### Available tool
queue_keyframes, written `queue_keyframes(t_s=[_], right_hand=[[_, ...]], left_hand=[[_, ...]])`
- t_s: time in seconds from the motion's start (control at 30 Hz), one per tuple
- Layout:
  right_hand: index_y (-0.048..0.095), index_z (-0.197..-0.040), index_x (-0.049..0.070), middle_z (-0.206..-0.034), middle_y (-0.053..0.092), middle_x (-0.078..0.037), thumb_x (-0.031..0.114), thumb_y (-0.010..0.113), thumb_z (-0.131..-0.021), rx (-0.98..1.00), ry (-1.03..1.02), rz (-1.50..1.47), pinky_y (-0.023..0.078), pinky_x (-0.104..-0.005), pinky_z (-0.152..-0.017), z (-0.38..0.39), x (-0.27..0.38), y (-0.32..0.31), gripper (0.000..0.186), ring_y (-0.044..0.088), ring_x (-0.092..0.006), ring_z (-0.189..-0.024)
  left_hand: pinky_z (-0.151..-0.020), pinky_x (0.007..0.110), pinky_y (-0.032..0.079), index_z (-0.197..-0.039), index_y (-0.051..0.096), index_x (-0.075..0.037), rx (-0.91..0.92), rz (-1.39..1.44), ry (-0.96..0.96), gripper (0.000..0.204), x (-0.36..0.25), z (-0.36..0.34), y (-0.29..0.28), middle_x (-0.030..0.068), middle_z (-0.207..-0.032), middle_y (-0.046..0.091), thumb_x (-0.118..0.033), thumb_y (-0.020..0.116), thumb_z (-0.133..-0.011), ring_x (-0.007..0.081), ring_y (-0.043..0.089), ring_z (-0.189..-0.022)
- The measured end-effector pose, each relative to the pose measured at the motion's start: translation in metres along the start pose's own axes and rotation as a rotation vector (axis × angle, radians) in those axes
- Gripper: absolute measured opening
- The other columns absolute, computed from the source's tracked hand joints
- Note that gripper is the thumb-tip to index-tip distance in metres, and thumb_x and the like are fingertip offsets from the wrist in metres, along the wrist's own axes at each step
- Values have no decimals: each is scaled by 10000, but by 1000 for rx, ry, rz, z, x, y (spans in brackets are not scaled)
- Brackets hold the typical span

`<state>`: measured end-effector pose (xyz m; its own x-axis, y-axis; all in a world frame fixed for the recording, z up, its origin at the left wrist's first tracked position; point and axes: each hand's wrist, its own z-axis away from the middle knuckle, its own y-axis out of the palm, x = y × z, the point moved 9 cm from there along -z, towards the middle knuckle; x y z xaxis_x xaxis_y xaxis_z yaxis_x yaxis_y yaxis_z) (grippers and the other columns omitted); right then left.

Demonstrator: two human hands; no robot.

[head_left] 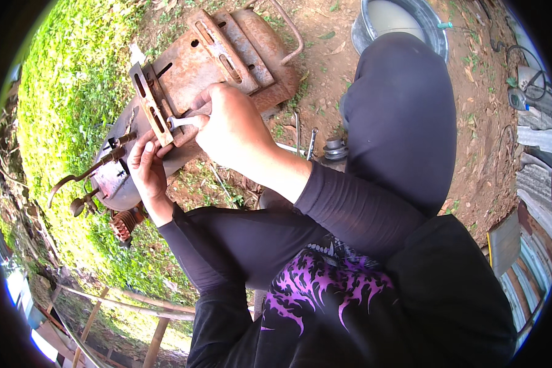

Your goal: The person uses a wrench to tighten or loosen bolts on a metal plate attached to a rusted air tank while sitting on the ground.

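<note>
A rusty metal tank (186, 64) lies at upper left, with a slotted bracket (141, 86) and a raised plate (218, 46) on top. My right hand (233, 126) is closed round a silver wrench (184, 121), whose head sits at the bracket's lower end. My left hand (148, 172) has curled fingers reaching up beneath that end of the bracket; what they grip is hidden. Beside my left hand are pipe fittings (113, 153) and a finned copper-coloured part (126, 226) at the tank's near end. A curved tube handle (294, 40) rises from the far end.
A grey tub of cloudy liquid (389, 17) is at top right. Loose tools (311, 144) and a pulley (335, 149) lie by my bent knee. Corrugated sheets (533, 184) and cables line the right; wooden poles (156, 340) stand lower left beside grass.
</note>
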<state>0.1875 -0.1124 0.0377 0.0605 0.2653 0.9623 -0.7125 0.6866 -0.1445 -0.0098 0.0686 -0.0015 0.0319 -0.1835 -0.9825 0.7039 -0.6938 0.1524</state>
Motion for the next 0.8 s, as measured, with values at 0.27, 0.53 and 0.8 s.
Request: queue_keyframes(t_s=[0.27, 0.53, 0.8], right_hand=[[776, -852, 92, -854, 737, -125, 150, 683, -761, 515, -719, 975, 583, -415, -614, -83, 85, 71, 142, 715, -274, -744], [769, -1058, 102, -1078, 743, -119, 223, 687, -841, 656, -745, 1074, 577, -479, -749, -63, 137, 56, 262, 720, -303, -886], [625, -757, -66, -785, 651, -265, 53, 622, -801, 380, -166, 317, 550, -442, -723, 21, 29, -6, 127, 687, -388, -796]], left_hand=[[-847, 367, 617, -1246, 587, 98, 20, 24, -4, 330, 0, -8, 6, 218, -1153, 685, -109, 570, -990, 280, 709, -1025], [-815, 345, 626, -1241, 578, 122, 5, 50, 12, 352, -6, 0, 12, 229, -1141, 690, -132, 567, -998, 267, 719, -1002], [-827, 360, 627, -1251, 569, 139, 26, 78, -3, 359, -3, -2, 10, 243, -1131, 690, -119, 546, -1003, 291, 719, -1005]])
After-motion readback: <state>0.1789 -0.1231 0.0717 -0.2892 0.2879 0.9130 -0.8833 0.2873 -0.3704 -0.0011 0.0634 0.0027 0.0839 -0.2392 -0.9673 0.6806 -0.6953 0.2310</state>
